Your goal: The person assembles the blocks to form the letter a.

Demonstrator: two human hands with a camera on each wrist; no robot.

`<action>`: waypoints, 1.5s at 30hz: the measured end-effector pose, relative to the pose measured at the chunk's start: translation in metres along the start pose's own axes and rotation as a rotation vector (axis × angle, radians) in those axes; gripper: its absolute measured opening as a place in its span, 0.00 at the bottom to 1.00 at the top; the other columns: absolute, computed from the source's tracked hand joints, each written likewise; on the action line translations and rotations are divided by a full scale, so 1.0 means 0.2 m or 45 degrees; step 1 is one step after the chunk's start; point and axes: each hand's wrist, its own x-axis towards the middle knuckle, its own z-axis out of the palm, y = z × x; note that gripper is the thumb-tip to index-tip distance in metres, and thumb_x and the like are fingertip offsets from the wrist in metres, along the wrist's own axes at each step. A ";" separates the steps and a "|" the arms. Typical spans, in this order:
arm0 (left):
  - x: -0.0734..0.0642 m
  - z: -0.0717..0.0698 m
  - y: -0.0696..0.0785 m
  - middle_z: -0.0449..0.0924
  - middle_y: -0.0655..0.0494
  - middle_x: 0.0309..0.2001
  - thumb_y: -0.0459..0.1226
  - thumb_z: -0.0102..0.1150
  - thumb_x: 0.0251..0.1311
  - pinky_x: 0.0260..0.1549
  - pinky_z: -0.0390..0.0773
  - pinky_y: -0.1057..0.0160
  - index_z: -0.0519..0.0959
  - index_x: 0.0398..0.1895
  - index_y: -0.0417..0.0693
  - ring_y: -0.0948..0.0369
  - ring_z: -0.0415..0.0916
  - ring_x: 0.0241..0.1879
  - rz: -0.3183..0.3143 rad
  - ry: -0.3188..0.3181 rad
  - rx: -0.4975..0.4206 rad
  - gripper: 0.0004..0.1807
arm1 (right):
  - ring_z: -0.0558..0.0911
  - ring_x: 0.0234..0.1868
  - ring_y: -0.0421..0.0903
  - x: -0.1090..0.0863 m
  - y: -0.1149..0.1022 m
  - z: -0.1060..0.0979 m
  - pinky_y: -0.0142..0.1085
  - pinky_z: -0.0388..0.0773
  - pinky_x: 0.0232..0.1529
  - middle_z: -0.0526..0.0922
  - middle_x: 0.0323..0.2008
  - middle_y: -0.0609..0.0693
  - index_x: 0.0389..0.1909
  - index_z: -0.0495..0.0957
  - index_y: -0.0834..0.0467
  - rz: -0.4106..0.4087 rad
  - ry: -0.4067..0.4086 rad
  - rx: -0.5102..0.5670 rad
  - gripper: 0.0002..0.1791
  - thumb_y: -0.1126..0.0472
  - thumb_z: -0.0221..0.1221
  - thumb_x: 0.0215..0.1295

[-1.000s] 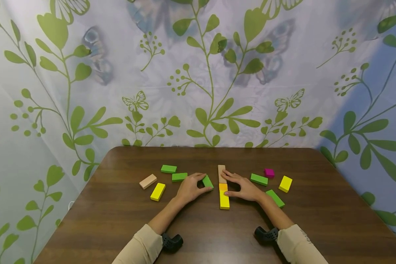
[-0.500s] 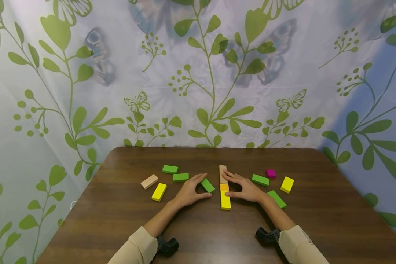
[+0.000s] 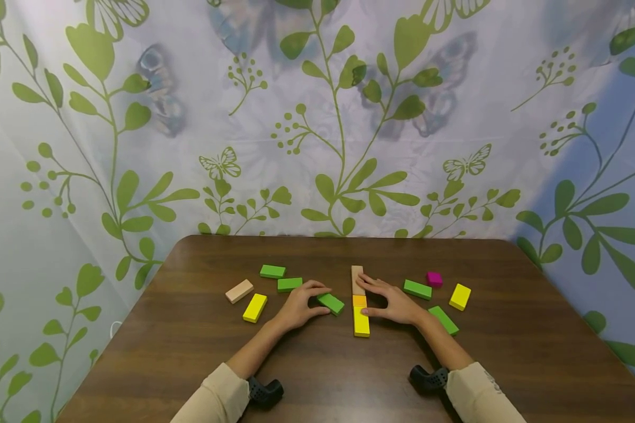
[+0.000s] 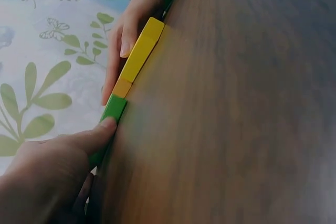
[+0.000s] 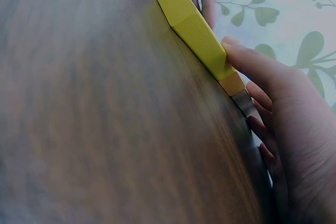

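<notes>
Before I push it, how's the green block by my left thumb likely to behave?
The green block has crisp, straight edges, so it's probably stiff. It looks low and flat-sided on the table, so a gentle push would likely slide or turn it rather than roll or tip it. Its faces look smooth, so it may slip a little under a light touch.

Green block (image 4: 116, 107) partly behind left fingers (image 4: 100, 134)
</notes>
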 end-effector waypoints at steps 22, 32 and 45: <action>-0.04 0.00 -0.02 0.78 0.51 0.50 0.35 0.63 0.55 0.50 0.73 0.55 0.79 0.51 0.42 0.55 0.74 0.51 -0.043 0.151 -0.051 0.18 | 0.52 0.66 0.66 0.00 0.01 0.00 0.69 0.48 0.55 0.50 0.71 0.46 0.70 0.56 0.46 0.010 0.001 -0.011 0.42 0.37 0.57 0.57; 0.08 0.10 0.00 0.77 0.47 0.50 0.33 0.61 0.57 0.49 0.74 0.55 0.78 0.52 0.39 0.52 0.74 0.51 -0.161 0.276 0.054 0.18 | 0.52 0.66 0.66 -0.01 0.01 0.00 0.69 0.48 0.56 0.51 0.71 0.46 0.70 0.56 0.46 0.003 0.001 0.001 0.42 0.37 0.57 0.57; 0.30 0.16 -0.05 0.77 0.46 0.52 0.30 0.60 0.57 0.47 0.75 0.57 0.77 0.52 0.39 0.52 0.74 0.51 -0.282 0.402 0.185 0.18 | 0.53 0.66 0.66 0.00 0.00 0.00 0.68 0.50 0.56 0.51 0.71 0.46 0.70 0.56 0.47 -0.016 0.012 0.000 0.42 0.38 0.59 0.56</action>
